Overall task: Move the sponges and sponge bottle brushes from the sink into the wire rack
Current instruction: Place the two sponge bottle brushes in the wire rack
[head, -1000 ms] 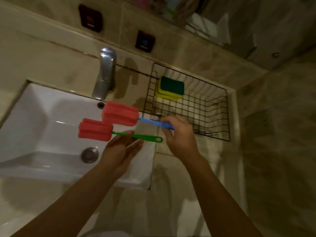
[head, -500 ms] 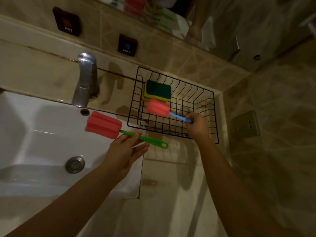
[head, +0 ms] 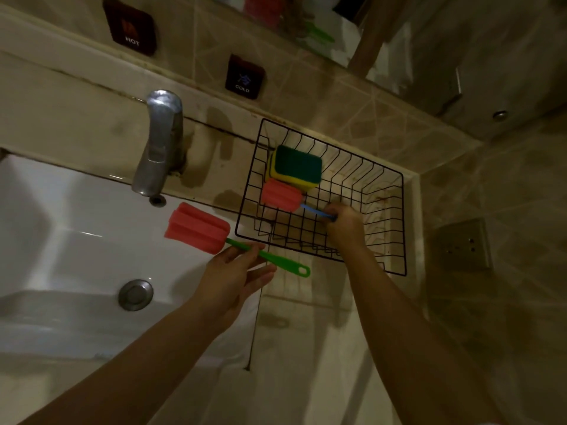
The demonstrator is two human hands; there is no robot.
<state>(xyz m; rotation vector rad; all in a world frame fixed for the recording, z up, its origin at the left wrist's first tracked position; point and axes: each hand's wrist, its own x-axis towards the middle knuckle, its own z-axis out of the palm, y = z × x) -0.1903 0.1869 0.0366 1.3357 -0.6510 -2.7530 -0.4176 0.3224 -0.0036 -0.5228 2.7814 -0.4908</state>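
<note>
A black wire rack [head: 395, 222] stands on the counter to the right of the white sink [head: 61, 240]. Stacked yellow-and-green sponges [head: 296, 167] lie in its far left corner. My right hand [head: 345, 225] is inside the rack, shut on the blue handle of a red sponge bottle brush [head: 280, 196] whose head rests against the sponges. My left hand [head: 236, 277] grips the green handle of a second red sponge brush [head: 198, 228], held over the sink's right edge, just left of the rack.
A chrome faucet [head: 158, 142] rises behind the sink, with the drain plug [head: 135, 294] below it. HOT [head: 132, 26] and COLD [head: 244, 76] plates sit on the tiled wall. A wall socket [head: 463, 245] is at the right. Beige counter lies in front of the rack.
My right hand carried the blue-handled brush from over the sink into the rack and lowered it beside the sponges. The left hand with the green-handled brush shifted slightly toward the rack.
</note>
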